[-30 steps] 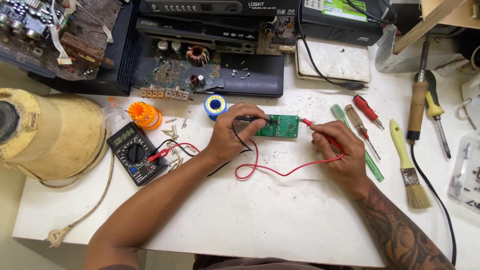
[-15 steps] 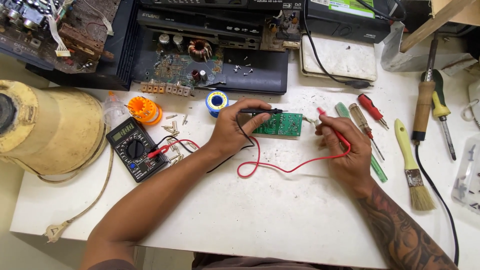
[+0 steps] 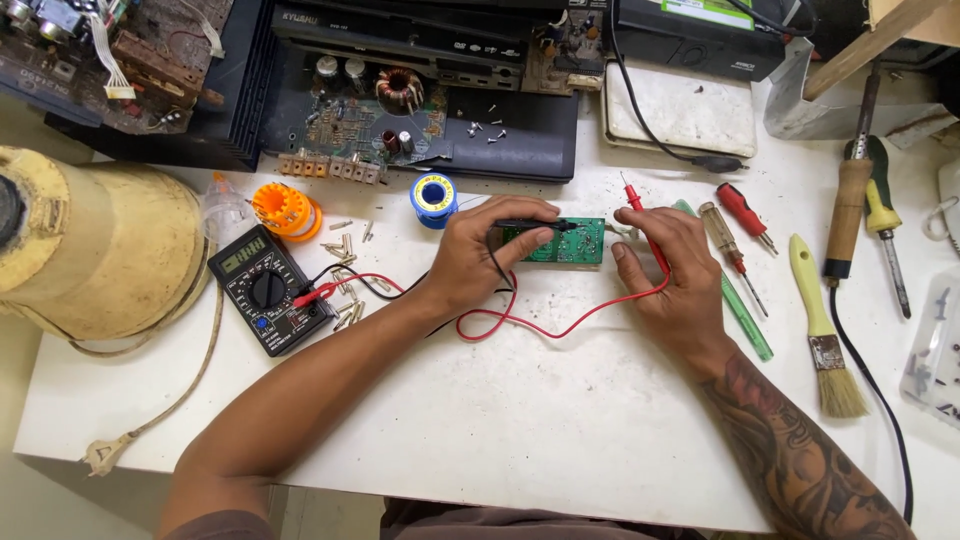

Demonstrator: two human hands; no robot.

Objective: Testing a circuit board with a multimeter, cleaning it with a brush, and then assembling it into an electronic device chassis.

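We work at a white, scuffed table (image 3: pixel 520 440) with a small green rectangular circuit board (image 3: pixel 572 242) lying flat near its middle, between our two hands. Our left hand (image 3: pixel 480 255) rests on the left end of the board, its fingers (image 3: pixel 530 240) closed around a slim black test probe (image 3: pixel 535 225) that lies almost level across the top edge of the board. Our right hand (image 3: pixel 675 285) sits just beside the right end of the board, its fingers (image 3: pixel 625 262) gripping a slim red test probe (image 3: pixel 640 215); the red probe stands tilted, and its upper end rises above the knuckles. We cannot tell whether either probe tip touches the board. A thin red lead wire (image 3: pixel 560 330) loops over the table below the board and runs left to a black handheld digital multimeter with a round dial (image 3: pixel 268 290), which lies well to the left of the board, near our left forearm. Just above the left hand stands a blue spool of solder wire (image 3: pixel 433 198). An orange plastic reel (image 3: pixel 285 208) lies near the multimeter, and small loose metal parts (image 3: pixel 345 245) are scattered between them. To the right of the right hand lie a red-handled screwdriver (image 3: pixel 745 212), a long green plastic tool (image 3: pixel 745 320) and a yellow-handled paintbrush (image 3: pixel 820 335). An opened black electronic chassis with an exposed board (image 3: pixel 400 100) occupies the far edge of the table.
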